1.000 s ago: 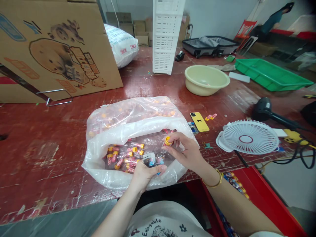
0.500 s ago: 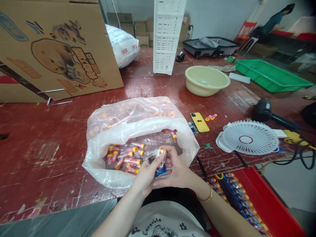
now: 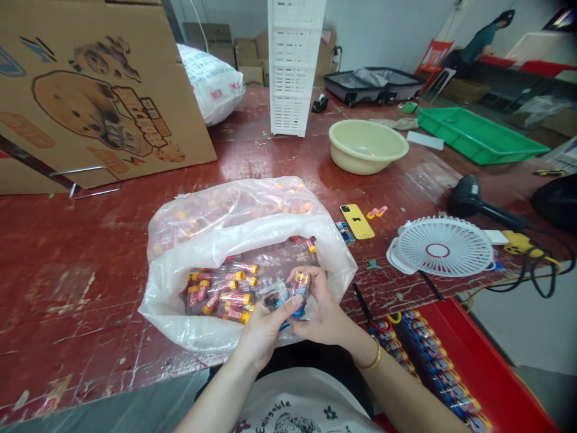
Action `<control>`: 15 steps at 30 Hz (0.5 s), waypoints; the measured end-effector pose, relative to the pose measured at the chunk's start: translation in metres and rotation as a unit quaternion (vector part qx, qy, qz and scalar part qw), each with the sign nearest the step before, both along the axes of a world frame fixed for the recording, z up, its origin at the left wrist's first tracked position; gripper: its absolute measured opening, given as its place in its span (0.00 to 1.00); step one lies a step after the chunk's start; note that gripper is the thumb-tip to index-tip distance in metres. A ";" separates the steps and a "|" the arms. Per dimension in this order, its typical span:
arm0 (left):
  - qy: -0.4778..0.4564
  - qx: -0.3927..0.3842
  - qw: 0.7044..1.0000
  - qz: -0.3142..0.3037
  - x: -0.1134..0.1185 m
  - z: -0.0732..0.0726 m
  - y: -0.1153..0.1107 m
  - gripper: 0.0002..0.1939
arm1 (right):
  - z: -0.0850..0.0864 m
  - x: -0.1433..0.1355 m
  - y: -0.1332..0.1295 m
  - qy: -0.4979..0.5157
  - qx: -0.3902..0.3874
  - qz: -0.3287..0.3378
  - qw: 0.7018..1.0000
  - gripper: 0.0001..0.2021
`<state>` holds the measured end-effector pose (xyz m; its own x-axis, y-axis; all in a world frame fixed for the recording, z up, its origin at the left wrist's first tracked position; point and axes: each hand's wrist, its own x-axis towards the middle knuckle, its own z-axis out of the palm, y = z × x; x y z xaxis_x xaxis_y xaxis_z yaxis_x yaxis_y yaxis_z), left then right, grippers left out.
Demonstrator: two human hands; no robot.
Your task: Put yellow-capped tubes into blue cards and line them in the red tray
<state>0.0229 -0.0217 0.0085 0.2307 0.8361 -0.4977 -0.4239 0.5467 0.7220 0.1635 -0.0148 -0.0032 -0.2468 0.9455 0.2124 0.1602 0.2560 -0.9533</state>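
Both hands, left point(image 3: 264, 328) and right point(image 3: 321, 313), pinch tubes point(image 3: 293, 293) over the bag point(image 3: 234, 240) on a scuffed red table point(image 3: 90, 300); basin point(image 3: 367, 145) beyond.

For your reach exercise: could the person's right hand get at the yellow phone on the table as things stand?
Probably yes: the yellow phone lies uncovered just beyond the bag, on the right hand side, though those fingers hold a small tube.

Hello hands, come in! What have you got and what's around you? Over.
Left hand and right hand both closed on small wrapped tubes. Over open plastic bag of tubes. Phone and fan sit aside.
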 end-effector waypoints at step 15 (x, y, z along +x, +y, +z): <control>0.114 -0.034 0.980 -0.157 -0.001 -0.005 -0.041 0.21 | 0.002 0.062 -0.031 -0.065 -0.001 -0.148 0.987 0.31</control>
